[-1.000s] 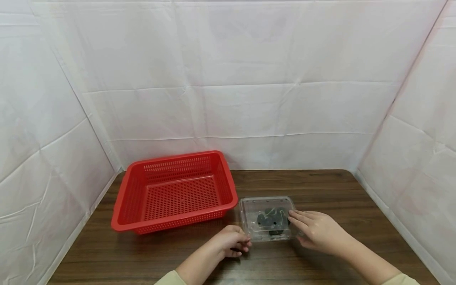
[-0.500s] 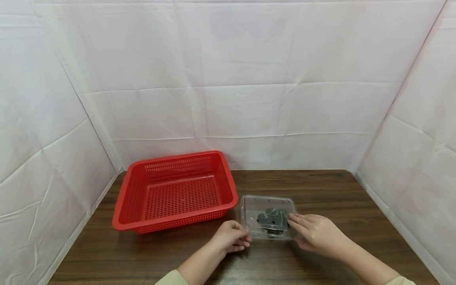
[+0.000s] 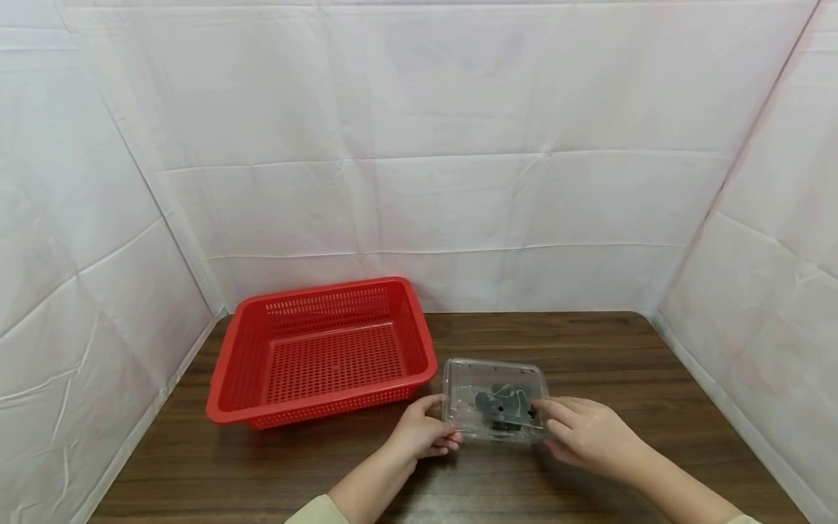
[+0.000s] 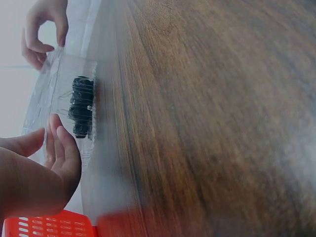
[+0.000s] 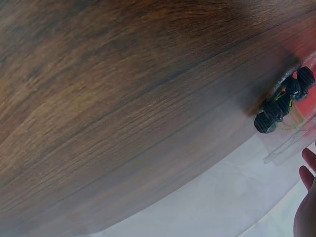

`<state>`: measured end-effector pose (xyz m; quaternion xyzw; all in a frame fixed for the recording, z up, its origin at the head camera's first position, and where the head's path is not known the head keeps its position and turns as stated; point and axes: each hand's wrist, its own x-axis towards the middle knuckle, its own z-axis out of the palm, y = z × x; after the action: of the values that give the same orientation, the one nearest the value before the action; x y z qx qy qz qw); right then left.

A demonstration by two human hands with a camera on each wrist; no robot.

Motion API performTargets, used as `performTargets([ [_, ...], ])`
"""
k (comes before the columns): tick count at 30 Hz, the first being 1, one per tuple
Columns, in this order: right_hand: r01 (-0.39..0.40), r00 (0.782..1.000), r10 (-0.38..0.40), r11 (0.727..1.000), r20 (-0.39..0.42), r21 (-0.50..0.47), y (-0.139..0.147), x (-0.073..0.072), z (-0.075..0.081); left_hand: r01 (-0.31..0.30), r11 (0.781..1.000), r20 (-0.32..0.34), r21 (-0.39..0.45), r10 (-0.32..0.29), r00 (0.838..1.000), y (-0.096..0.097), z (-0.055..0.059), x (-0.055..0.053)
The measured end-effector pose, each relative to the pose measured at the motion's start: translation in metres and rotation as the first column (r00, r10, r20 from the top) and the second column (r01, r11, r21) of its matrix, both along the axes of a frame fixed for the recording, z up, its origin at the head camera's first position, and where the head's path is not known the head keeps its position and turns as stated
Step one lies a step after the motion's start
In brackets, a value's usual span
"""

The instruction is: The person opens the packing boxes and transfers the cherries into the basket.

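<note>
A clear plastic fruit box (image 3: 481, 375) stands on the wooden table, right of a red basket. Through its walls shows a cluster of dark, grape-like fruit (image 4: 81, 106) with thin green stems, also visible in the right wrist view as dark round fruit (image 5: 281, 106). My left hand (image 3: 420, 431) grips the box at its near left side, thumb and fingers around the rim. At the opposite side, my right hand (image 3: 585, 435) pinches the rim between thumb and fingers. In the right wrist view, only part of the right hand (image 5: 308, 197) shows at the edge.
The red perforated basket (image 3: 314, 397) sits left of the box, its near right corner close to my left hand. White cloth walls (image 3: 419, 204) enclose the back and sides of the brown table (image 3: 609, 349).
The box has shifted slightly to the right. My left thumb has spread up along its left side, and my right fingers have drawn in at the right rim. The basket stays put.
</note>
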<state>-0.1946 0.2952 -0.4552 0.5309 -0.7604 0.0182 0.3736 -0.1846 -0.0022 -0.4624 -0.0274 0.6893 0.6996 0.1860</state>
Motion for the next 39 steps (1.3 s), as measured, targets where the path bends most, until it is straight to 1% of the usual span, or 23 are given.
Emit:
performTargets([
  [3, -0.013, 1.000, 0.013, 1.000, -0.004, 0.009, 0.000, 0.001, 0.001, -0.008, 1.000, -0.002, 0.000, 0.008, 1.000, 0.000, 0.001, 0.000],
  [11, -0.051, 0.997, 0.054, 0.997, -0.062, 0.055, -0.002, 0.001, 0.004, -0.006, 1.000, 0.013, 0.020, 0.005, 1.000, 0.000, 0.002, -0.001],
  [16, -0.038, 0.993, 0.054, 0.989, -0.109, 0.145, -0.005, -0.001, 0.008, 0.003, 1.000, 0.033, 0.012, -0.004, 0.999, -0.001, 0.003, -0.003],
  [21, -0.031, 0.989, 0.066, 0.969, -0.134, 0.247, -0.004, -0.005, 0.008, 0.004, 1.000, 0.047, 0.005, -0.005, 0.999, -0.001, 0.004, -0.005],
  [25, -0.052, 0.985, 0.095, 0.957, -0.142, 0.284, -0.007, -0.009, 0.006, 0.007, 1.000, 0.055, 0.007, -0.007, 0.998, -0.002, 0.004, -0.005],
  [29, -0.071, 0.986, 0.108, 0.961, -0.127, 0.269, -0.010, -0.011, 0.003, 0.011, 1.000, 0.060, 0.009, -0.012, 0.998, -0.002, 0.004, -0.005],
  [33, -0.071, 0.986, 0.105, 0.966, -0.126, 0.249, -0.012, -0.011, 0.000, 0.011, 1.000, 0.051, 0.007, -0.011, 0.999, -0.002, 0.003, -0.006],
  [39, -0.096, 0.989, 0.117, 0.976, -0.096, 0.197, -0.014, -0.011, 0.001, 0.019, 1.000, 0.060, -0.004, -0.019, 0.998, -0.002, 0.003, -0.007],
])
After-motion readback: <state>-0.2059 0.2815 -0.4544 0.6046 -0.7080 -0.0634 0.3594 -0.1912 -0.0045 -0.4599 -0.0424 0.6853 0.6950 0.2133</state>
